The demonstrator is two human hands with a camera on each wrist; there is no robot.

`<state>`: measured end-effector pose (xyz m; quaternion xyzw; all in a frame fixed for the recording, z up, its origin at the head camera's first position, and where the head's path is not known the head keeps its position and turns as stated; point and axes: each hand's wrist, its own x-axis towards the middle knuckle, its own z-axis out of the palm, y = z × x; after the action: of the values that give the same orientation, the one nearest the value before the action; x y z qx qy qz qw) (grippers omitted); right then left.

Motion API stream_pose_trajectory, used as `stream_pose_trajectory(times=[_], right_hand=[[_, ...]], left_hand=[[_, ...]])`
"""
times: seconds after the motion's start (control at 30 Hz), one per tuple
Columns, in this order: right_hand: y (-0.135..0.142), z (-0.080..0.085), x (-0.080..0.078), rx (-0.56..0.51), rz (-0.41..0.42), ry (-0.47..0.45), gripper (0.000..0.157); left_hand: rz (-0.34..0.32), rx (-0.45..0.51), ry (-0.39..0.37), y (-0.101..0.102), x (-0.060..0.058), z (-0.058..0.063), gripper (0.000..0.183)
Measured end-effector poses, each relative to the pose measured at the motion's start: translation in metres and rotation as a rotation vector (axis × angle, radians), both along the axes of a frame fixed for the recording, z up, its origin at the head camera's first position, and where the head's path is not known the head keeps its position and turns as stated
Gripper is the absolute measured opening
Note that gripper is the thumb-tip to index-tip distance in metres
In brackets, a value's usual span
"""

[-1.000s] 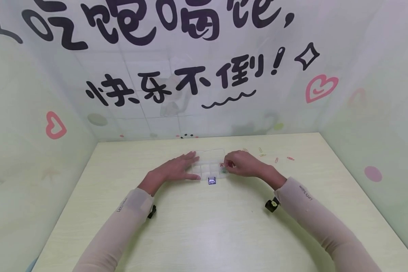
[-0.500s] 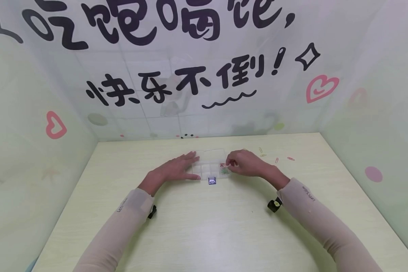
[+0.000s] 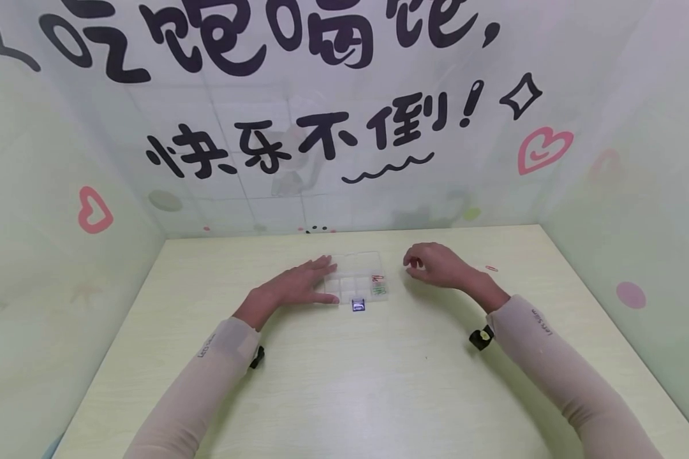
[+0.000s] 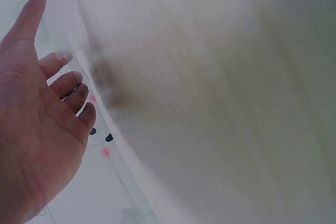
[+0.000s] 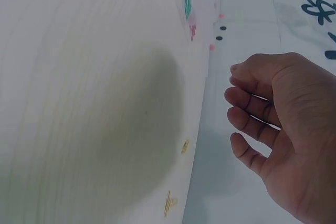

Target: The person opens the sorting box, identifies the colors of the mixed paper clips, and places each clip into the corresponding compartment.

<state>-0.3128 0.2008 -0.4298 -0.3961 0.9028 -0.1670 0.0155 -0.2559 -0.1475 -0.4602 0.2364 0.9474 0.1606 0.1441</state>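
In the head view a clear plastic compartment box (image 3: 349, 285) lies on the table with its lid laid back. Its right-hand compartments hold red paper clips (image 3: 377, 278) and green paper clips (image 3: 379, 291). My left hand (image 3: 301, 284) rests at the box's left side, thumb stretched along the front edge and fingers toward the lid. To the right of the box, my right hand (image 3: 436, 264) hovers over the table with loosely bent fingers and nothing between them. In the right wrist view, yellow paper clips (image 5: 185, 146) lie on the table below this hand.
A red paper clip (image 3: 492, 268) lies on the table to the right of my right hand. The box's blue latch (image 3: 358, 305) juts from its front edge. A white wall (image 3: 344, 210) with black lettering stands behind the table (image 3: 344, 382).
My right hand has left the box's right-hand compartments and moved right and back over the table, now covering some loose paper clips. The left hand has stayed at the box.
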Motion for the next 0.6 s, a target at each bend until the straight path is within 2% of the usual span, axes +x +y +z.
stream_pose_trajectory(times=[0.33,0.6], right_hand=[[0.019,-0.005,-0.013,-0.028,-0.073,0.007,0.019],[0.026,-0.010,-0.022,-0.011,-0.145,0.001,0.024]], left_hand=[[-0.005,-0.001,0.003,-0.001,-0.001,-0.003,0.100],[-0.007,0.004,0.001,-0.001,0.000,-0.001,0.099]])
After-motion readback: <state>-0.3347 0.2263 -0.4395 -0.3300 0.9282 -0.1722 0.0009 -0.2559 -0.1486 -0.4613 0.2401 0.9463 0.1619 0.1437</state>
